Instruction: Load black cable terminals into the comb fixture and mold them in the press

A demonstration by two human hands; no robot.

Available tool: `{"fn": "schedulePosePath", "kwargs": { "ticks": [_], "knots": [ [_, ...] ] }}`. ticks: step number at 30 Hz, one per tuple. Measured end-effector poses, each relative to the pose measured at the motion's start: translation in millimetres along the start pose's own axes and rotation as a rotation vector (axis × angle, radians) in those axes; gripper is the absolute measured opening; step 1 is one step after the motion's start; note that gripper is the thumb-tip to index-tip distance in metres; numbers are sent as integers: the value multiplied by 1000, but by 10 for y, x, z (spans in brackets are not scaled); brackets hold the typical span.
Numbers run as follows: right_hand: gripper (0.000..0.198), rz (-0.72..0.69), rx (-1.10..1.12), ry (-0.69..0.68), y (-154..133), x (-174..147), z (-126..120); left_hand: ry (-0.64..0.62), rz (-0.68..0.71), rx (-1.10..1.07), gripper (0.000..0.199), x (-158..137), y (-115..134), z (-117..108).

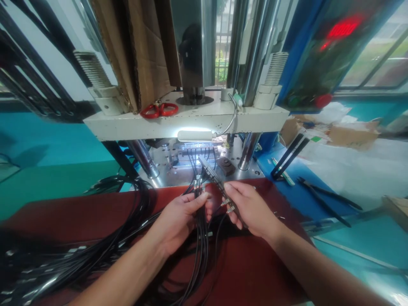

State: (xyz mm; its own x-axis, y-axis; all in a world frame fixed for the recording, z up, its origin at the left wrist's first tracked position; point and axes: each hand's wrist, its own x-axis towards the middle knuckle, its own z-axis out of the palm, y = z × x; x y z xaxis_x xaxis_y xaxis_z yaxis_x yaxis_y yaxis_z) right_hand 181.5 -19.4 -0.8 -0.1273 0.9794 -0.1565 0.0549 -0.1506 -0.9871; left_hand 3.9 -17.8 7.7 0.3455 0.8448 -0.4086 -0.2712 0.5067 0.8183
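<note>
- Nearest the camera, the left forearm [124,263] and right forearm [318,259] reach in over the dark red surface [255,272].
- The left hand [178,219] is closed, thumb against fingers, around a bunch of black cables [200,231]; their metal ends stick up just above the grip, and their lengths hang down toward the camera.
- The right hand [253,208] is closed on a narrow metal strip [213,175], thumb on top and fingers curled beneath. The strip tilts up and away to the left, its far end over the base [172,180] of the press.
- Small metal connectors [230,209] show by the right fingers; whether they are fixed to the strip I cannot tell.
- More cables lie in a pile [95,263] to the left.
- Beyond the hands, thin leads run into the lit fixture [196,151] under the lamp [195,135], with a dark block [225,165] to its right.
- The step in hand appears to be handling cable ends and strip close together; as a judgement, the next move calls for a steady strip and the ends kept even.
</note>
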Motion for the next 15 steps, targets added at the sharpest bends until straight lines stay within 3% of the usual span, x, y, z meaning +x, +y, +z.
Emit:
{"fn": "schedulePosePath", "kwargs": {
  "ticks": [4,15],
  "knots": [
    [36,10,16,-21,-4,2,3,11,-42,-37,19,1,16,36],
    [38,37,1,-76,7,-1,-5,31,-12,179,24,79,-83,162]
  ]
}}
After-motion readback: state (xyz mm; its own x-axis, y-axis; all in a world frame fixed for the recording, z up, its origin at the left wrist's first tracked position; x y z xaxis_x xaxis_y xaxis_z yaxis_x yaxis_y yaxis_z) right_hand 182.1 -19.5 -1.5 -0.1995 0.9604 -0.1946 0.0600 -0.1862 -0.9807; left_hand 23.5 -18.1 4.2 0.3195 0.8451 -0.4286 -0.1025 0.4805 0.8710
